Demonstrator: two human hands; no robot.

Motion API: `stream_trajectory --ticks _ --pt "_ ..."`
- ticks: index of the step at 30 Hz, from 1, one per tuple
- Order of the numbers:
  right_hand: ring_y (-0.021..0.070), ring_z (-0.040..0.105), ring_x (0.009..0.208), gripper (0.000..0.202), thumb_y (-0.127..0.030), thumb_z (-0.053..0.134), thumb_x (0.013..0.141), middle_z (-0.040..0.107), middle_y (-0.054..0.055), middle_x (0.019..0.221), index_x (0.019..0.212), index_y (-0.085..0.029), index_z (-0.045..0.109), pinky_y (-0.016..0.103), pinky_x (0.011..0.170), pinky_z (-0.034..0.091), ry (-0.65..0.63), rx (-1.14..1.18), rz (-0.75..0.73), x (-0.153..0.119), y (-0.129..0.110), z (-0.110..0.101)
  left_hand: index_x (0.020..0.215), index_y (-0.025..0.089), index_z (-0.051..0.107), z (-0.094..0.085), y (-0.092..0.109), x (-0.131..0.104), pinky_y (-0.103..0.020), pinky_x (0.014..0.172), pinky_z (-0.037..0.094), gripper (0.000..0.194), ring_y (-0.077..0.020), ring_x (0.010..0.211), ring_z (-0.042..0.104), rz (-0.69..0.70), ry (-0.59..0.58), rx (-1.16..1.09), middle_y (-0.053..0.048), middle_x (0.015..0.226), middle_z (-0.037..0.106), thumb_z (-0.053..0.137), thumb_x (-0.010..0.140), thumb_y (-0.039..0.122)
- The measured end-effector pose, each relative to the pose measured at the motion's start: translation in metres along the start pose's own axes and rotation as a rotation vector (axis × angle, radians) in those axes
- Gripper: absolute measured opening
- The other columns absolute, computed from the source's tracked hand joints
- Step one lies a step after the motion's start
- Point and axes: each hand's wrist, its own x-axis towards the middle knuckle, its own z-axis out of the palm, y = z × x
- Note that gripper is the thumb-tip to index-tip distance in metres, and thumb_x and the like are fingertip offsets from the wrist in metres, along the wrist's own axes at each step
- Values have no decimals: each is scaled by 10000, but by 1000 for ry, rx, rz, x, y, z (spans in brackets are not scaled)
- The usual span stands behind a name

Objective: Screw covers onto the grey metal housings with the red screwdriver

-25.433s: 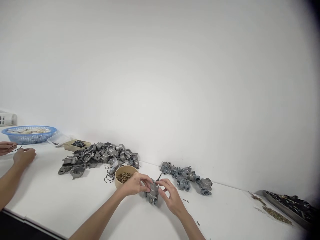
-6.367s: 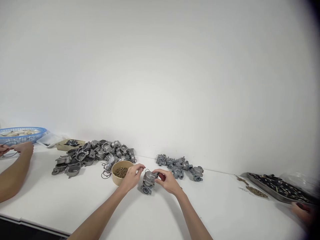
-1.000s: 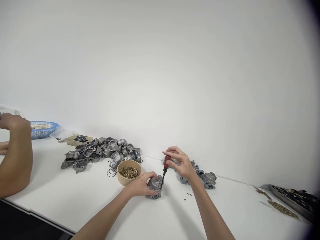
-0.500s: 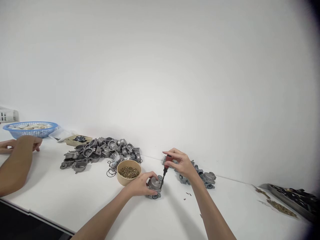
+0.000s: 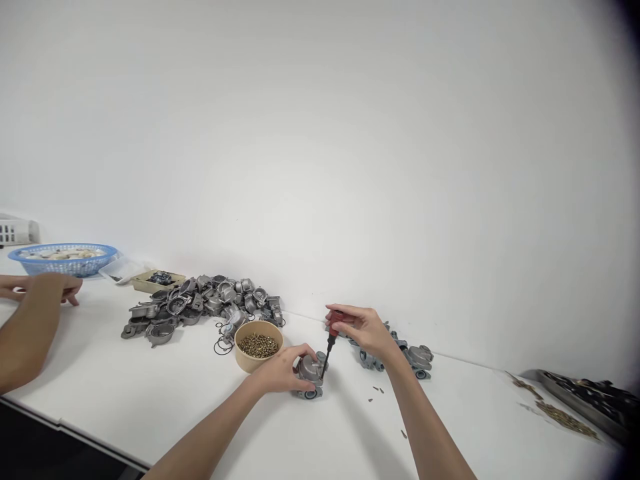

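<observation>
On the white table (image 5: 210, 393), my left hand (image 5: 283, 370) grips a grey cast-metal housing (image 5: 311, 369) from its left side, fingers over the top and thumb low in front. My right hand (image 5: 367, 328) is closed round the red handle of a screwdriver (image 5: 335, 325), which leans slightly with its dark shaft pointing down. The tip meets the right edge of the housing; whatever screw sits under it is too small to make out. Just left of the housing stands a round tan tub (image 5: 245, 361) of small brass-coloured screws (image 5: 259, 345).
A heap of grey metal parts (image 5: 200, 303) lies to the left, more housings (image 5: 420, 359) behind my right hand. Few loose screws (image 5: 377, 389) lie nearby. Far left: a blue basket (image 5: 93, 267) and another person's arm (image 5: 37, 333). At right, a metal tray (image 5: 583, 401) of dark pieces.
My right hand has shifted slightly lower, its fingers straighter over the screwdriver handle. The housing stays put in my left hand. The other person's fingers have moved a little.
</observation>
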Motion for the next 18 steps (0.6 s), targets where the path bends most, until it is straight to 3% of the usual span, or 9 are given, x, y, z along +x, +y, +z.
stream_trajectory --ticks 4,9,12,14,18 --pt "211 656 744 319 -347 793 759 666 38 813 1059 -254 736 397 766 584 102 -217 -71 0 -2 -3 1138 279 588 1 -3 1 -264 776 475 541 -192 960 562 -14 0 3 -11 1093 595 787 664 449" --pt "236 683 888 388 -387 629 896 689 93 1020 1257 -244 614 418 812 598 -57 -38 -2 -2 -3 -2 1140 273 590 0 -2 0 -268 776 464 536 -199 962 564 -5 0 11 -13 1091 601 777 676 465" --pt "216 676 797 376 -392 734 812 680 56 904 1153 -246 672 412 792 608 17 -164 -2 -2 -3 -1 1141 278 592 0 -1 0 -274 797 454 542 -213 995 556 -6 5 21 -11 1092 608 781 672 473" --pt "219 672 834 413 -383 770 776 667 58 950 1158 -259 674 407 811 608 41 -227 -44 -1 -4 1 1138 282 592 0 -1 0 -276 808 447 537 -216 1007 550 0 9 25 -7 1096 610 781 674 472" --pt "239 692 928 370 -367 632 895 671 97 1082 1244 -247 612 399 791 619 -39 -55 -61 0 -3 4 1127 283 588 -1 0 1 -271 792 443 513 -212 987 548 1 0 11 -4 1085 609 780 682 454"
